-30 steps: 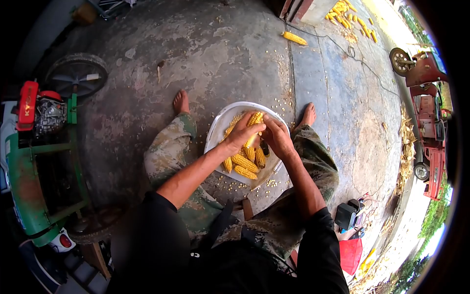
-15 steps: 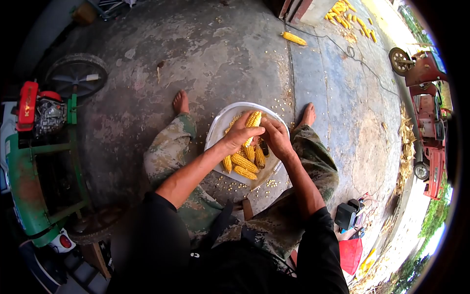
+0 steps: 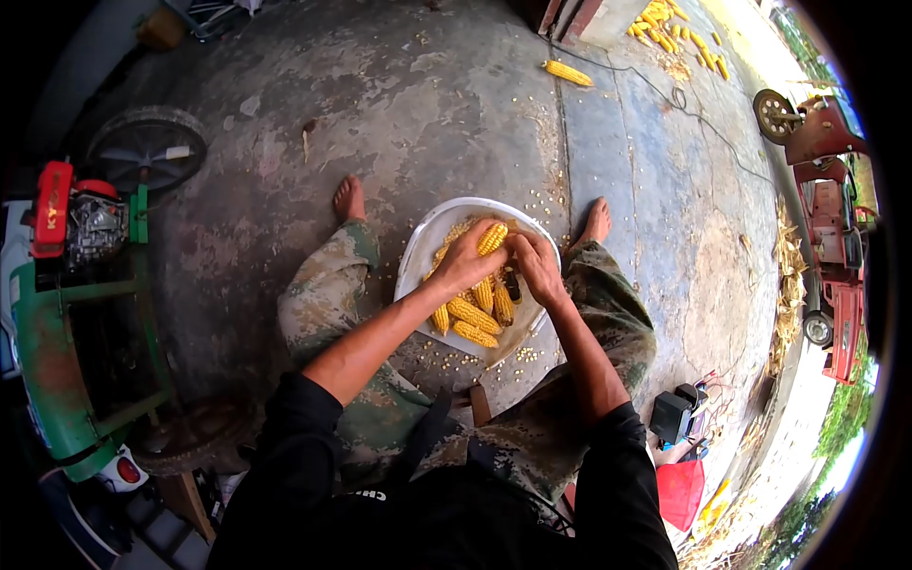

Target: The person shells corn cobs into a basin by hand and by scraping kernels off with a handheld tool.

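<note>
Between my feet stands a white basin with several yellow corn cobs and loose kernels in it. Above the basin, my left hand is wrapped round a corn cob, whose upper end shows past the fingers. My right hand is closed beside the same cob, its fingers bent against it near my left hand. The fingertips of my right hand are partly hidden. A dark object lies in the basin below my right hand; I cannot make out what it is.
Kernels lie scattered around the basin. One cob lies on the floor ahead, near a black cable; more cobs lie at the top right. A green machine stands left, a red bag and black box right.
The held cob has turned and sunk lower in my left hand, so less of it shows. My right hand has shifted slightly beside it.
</note>
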`<act>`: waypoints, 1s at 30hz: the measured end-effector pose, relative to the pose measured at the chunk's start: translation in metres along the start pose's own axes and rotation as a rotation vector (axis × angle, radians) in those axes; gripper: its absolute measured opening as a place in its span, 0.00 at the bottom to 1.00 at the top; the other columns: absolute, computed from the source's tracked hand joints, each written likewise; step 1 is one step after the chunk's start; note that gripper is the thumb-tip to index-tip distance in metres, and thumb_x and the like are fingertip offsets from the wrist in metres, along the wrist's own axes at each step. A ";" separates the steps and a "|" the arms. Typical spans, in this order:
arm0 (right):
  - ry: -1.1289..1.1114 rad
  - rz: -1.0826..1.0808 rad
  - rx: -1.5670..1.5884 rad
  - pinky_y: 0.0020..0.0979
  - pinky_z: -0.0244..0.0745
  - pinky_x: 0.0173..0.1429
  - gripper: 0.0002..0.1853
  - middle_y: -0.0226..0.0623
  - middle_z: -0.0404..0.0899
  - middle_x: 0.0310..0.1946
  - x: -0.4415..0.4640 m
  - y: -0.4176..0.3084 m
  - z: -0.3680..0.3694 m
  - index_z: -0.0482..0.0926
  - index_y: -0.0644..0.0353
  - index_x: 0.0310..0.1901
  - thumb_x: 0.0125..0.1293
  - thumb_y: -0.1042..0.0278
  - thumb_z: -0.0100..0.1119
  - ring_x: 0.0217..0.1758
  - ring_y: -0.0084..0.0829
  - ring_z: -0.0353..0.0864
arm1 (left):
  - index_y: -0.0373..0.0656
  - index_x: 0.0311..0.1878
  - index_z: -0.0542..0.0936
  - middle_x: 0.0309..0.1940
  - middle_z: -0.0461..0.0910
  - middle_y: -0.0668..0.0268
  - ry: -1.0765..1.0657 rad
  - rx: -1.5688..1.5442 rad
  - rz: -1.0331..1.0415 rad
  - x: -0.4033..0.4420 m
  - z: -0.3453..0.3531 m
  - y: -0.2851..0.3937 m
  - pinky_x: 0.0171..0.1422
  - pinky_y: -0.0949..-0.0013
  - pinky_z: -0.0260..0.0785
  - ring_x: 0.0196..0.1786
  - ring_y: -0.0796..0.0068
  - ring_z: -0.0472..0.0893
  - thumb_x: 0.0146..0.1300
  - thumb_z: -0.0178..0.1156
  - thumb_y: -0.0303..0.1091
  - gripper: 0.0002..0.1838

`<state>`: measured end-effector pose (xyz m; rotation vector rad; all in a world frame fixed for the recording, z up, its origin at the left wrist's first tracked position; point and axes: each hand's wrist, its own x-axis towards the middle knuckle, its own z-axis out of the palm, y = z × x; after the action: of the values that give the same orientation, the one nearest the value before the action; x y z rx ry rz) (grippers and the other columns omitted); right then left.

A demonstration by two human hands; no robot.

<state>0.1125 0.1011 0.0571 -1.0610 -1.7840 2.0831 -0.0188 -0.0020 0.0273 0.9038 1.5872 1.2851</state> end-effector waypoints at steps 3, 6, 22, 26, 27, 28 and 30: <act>0.040 0.010 -0.132 0.26 0.73 0.46 0.21 0.36 0.81 0.38 0.010 0.016 -0.005 0.80 0.72 0.51 0.73 0.63 0.44 0.40 0.24 0.77 | 0.38 0.63 0.73 0.52 0.78 0.65 0.031 -0.125 -0.117 0.004 -0.001 0.001 0.59 0.70 0.71 0.53 0.76 0.77 0.66 0.64 0.37 0.24; 0.115 -0.054 -0.068 0.29 0.74 0.49 0.20 0.39 0.83 0.40 0.010 0.017 -0.004 0.81 0.72 0.48 0.73 0.63 0.45 0.42 0.27 0.79 | 0.35 0.57 0.75 0.47 0.80 0.62 0.156 -0.285 -0.149 0.004 -0.003 0.010 0.55 0.69 0.72 0.49 0.72 0.79 0.64 0.63 0.37 0.22; 0.065 0.073 -0.009 0.32 0.73 0.27 0.41 0.42 0.77 0.19 -0.015 -0.002 0.046 0.77 0.72 0.40 0.76 0.33 0.32 0.20 0.32 0.79 | 0.41 0.46 0.77 0.39 0.74 0.68 0.351 -0.692 -0.362 0.019 0.008 0.008 0.50 0.67 0.67 0.43 0.75 0.73 0.73 0.52 0.53 0.22; 0.119 -0.001 -0.124 0.30 0.67 0.25 0.37 0.37 0.74 0.19 -0.012 0.001 0.047 0.76 0.68 0.36 0.77 0.34 0.33 0.19 0.27 0.73 | 0.39 0.47 0.76 0.42 0.74 0.68 0.331 -0.591 -0.300 0.022 0.011 0.005 0.54 0.66 0.66 0.46 0.73 0.72 0.72 0.53 0.54 0.24; 0.134 -0.042 -0.147 0.35 0.70 0.35 0.36 0.43 0.77 0.24 -0.010 0.003 0.046 0.77 0.69 0.42 0.77 0.36 0.35 0.27 0.34 0.77 | 0.39 0.47 0.76 0.42 0.74 0.68 0.329 -0.591 -0.300 0.022 0.013 0.006 0.54 0.66 0.66 0.46 0.73 0.72 0.72 0.53 0.54 0.24; 0.141 -0.062 -0.158 0.37 0.72 0.40 0.35 0.47 0.79 0.27 -0.009 0.006 0.045 0.77 0.70 0.46 0.77 0.37 0.36 0.31 0.37 0.79 | 0.38 0.47 0.76 0.42 0.73 0.67 0.371 -0.552 -0.264 0.022 0.015 0.007 0.53 0.66 0.66 0.46 0.72 0.72 0.72 0.53 0.54 0.24; 0.145 -0.084 -0.181 0.42 0.73 0.47 0.35 0.53 0.80 0.31 -0.009 0.005 0.043 0.77 0.71 0.48 0.77 0.39 0.37 0.38 0.42 0.81 | 0.37 0.47 0.76 0.43 0.73 0.67 0.412 -0.512 -0.228 0.020 0.020 0.017 0.53 0.66 0.66 0.46 0.72 0.72 0.72 0.54 0.55 0.25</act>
<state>0.0931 0.0611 0.0562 -1.1297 -1.9365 1.7764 -0.0072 0.0269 0.0388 0.1398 1.4952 1.6721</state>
